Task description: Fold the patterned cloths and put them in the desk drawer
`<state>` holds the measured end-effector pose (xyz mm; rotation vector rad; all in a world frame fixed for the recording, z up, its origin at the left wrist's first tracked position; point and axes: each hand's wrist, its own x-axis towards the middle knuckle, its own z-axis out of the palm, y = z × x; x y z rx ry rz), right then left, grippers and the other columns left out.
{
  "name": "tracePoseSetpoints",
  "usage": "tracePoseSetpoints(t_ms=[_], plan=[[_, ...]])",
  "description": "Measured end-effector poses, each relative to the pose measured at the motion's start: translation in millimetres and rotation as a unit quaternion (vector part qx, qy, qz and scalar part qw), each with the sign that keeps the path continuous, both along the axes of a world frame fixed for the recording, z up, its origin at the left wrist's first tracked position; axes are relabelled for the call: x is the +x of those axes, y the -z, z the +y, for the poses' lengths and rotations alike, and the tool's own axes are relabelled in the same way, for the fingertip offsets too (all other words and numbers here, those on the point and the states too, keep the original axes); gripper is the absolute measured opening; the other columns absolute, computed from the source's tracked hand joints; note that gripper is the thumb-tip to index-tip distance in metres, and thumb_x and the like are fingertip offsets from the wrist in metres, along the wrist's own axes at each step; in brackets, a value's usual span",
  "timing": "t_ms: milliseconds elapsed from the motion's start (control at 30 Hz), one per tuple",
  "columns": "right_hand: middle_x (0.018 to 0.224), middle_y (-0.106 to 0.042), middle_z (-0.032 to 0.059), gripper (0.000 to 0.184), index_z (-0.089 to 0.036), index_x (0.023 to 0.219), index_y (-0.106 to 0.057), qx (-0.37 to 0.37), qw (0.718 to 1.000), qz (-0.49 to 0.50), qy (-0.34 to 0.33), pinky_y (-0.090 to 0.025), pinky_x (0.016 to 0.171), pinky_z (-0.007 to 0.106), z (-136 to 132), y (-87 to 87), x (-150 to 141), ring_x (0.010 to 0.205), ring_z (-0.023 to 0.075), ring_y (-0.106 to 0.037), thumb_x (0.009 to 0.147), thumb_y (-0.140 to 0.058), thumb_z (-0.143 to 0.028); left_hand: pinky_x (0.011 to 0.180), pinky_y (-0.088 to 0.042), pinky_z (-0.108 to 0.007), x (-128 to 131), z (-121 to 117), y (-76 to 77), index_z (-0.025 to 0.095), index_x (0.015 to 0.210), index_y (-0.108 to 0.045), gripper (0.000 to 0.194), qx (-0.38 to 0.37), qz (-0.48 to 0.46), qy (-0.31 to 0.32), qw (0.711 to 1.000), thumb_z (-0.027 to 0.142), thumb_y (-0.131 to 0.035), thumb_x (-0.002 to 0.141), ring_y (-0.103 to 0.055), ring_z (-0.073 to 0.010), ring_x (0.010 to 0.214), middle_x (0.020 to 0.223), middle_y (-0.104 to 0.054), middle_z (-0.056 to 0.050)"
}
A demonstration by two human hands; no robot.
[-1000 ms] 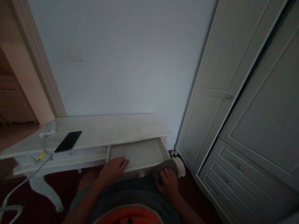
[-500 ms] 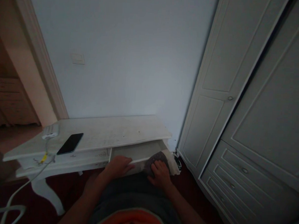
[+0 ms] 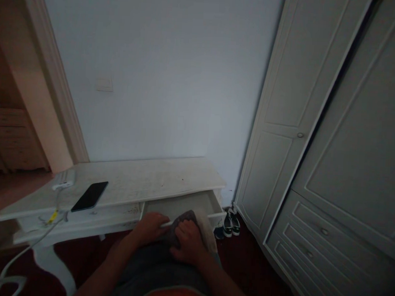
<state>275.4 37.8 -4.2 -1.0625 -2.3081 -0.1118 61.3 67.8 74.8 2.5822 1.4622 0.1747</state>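
Note:
A white drawer [image 3: 216, 216] stands pulled out from the console table, and its visible inside holds nothing. At the left part of its front, my left hand [image 3: 151, 228] grips the top edge with fingers curled over it. My right hand [image 3: 189, 240] presses a grey cloth [image 3: 186, 216] with a cream part against the drawer front, its fingers bent round the cloth. The cloth drapes over the front edge, and its lower part is hidden by my hand and body.
On the white console table [image 3: 144, 174] lie a dark phone [image 3: 89, 196] and a white power strip [image 3: 64, 179] with a cable hanging off the left end. Shoes [image 3: 231, 223] stand on the red floor by the white wardrobe [image 3: 271, 168]. A doorway is at far left.
My right hand has moved left along the drawer front with the cloth, baring the drawer's right corner and the shoes. My left hand stays at the drawer edge. The view has shifted slightly.

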Motion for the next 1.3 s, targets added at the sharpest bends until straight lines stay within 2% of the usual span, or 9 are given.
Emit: tracePoseSetpoints(t_ms=[200,300,367,533,667,767,1000,1167,1300], plan=[[0.103,-0.072,0.0105,0.028,-0.022,0.099,-0.068,0.023,0.985,0.052,0.163,-0.045,0.097,0.045,12.1,-25.6,88.2,0.102,0.0322,-0.063,0.074,-0.071,-0.033,0.088,-0.048,-0.038,-0.8,0.0,-1.2,0.024,0.098,-0.078,0.047,-0.003,-0.057,-0.015,0.998,0.064,-0.054,0.097,-0.070,-0.0326,0.100,0.100,-0.079,-0.012],[0.104,-0.074,0.0114,0.024,-0.022,0.099,-0.069,0.018,0.969,0.083,0.233,-0.045,0.097,0.045,19.5,-39.7,102.1,0.102,0.0320,-0.065,0.077,-0.066,-0.031,0.086,-0.049,-0.037,3.7,3.5,-2.1,0.024,0.093,-0.077,0.055,-0.008,-0.113,-0.023,0.993,0.067,-0.044,0.101,-0.070,-0.0292,0.094,0.096,-0.079,-0.009],[0.104,-0.075,0.0119,0.023,-0.021,0.097,-0.070,-0.012,0.972,0.070,0.222,-0.046,0.096,0.044,20.5,-49.4,77.6,0.101,0.0317,-0.066,0.078,-0.066,-0.032,0.091,-0.051,-0.036,4.6,7.9,-1.7,0.024,0.100,-0.077,0.060,-0.013,-0.160,-0.028,0.987,0.069,-0.037,0.103,-0.070,-0.0275,0.100,0.106,-0.080,-0.008],[0.102,-0.079,0.0122,0.033,-0.020,0.100,-0.075,-0.150,0.986,0.000,0.078,-0.050,0.090,0.041,17.2,-76.6,-40.4,0.097,0.0320,-0.071,0.079,-0.071,-0.045,0.110,-0.048,-0.034,-5.4,20.7,2.9,0.022,0.139,-0.064,0.083,-0.031,-0.256,-0.049,0.965,0.071,-0.007,0.104,-0.064,-0.0241,0.128,0.141,-0.071,-0.010],[0.099,-0.081,0.0107,0.035,-0.021,0.101,-0.079,-0.241,0.969,0.012,0.052,-0.051,0.079,0.036,25.0,-96.9,-71.8,0.089,0.0302,-0.074,0.082,-0.068,-0.048,0.110,-0.049,-0.036,-13.2,25.2,5.5,0.020,0.125,-0.072,0.100,-0.057,-0.273,-0.069,0.958,0.069,0.011,0.101,-0.068,-0.0232,0.121,0.128,-0.077,-0.011],[0.095,-0.081,0.0073,0.028,-0.023,0.095,-0.079,-0.258,0.964,0.020,0.059,-0.049,0.075,0.033,40.1,-103.9,-38.4,0.086,0.0277,-0.073,0.081,-0.070,-0.044,0.098,-0.054,-0.038,-9.9,27.1,7.9,0.020,0.105,-0.077,0.098,-0.082,-0.262,-0.069,0.959,0.079,0.001,0.099,-0.073,-0.0247,0.102,0.107,-0.081,-0.010],[0.091,-0.077,0.0091,0.025,-0.018,0.085,-0.075,-0.290,0.941,0.068,0.159,-0.047,0.073,0.032,72.9,-107.6,74.9,0.085,0.0254,-0.068,0.089,-0.059,-0.037,0.077,-0.053,-0.034,1.2,31.5,10.5,0.018,0.100,-0.075,0.099,-0.092,-0.250,-0.084,0.960,0.078,0.003,0.099,-0.073,-0.0223,0.081,0.092,-0.080,-0.009],[0.090,-0.075,0.0055,0.021,-0.020,0.085,-0.072,-0.320,0.928,0.104,0.161,-0.048,0.073,0.032,82.9,-99.7,91.4,0.087,0.0249,-0.067,0.086,-0.062,-0.038,0.076,-0.044,-0.034,5.0,26.1,6.7,0.021,0.076,-0.069,0.070,-0.024,-0.179,-0.097,0.979,0.080,-0.036,0.096,-0.067,-0.0258,0.084,0.084,-0.075,-0.008],[0.092,-0.074,0.0043,0.021,-0.020,0.087,-0.071,-0.340,0.918,0.131,0.158,-0.049,0.073,0.032,88.3,-93.0,88.7,0.088,0.0255,-0.066,0.081,-0.064,-0.039,0.071,-0.039,-0.032,7.0,24.2,4.4,0.022,0.074,-0.066,0.067,-0.002,-0.147,-0.105,0.983,0.073,-0.031,0.101,-0.064,-0.0225,0.078,0.078,-0.071,-0.005]])
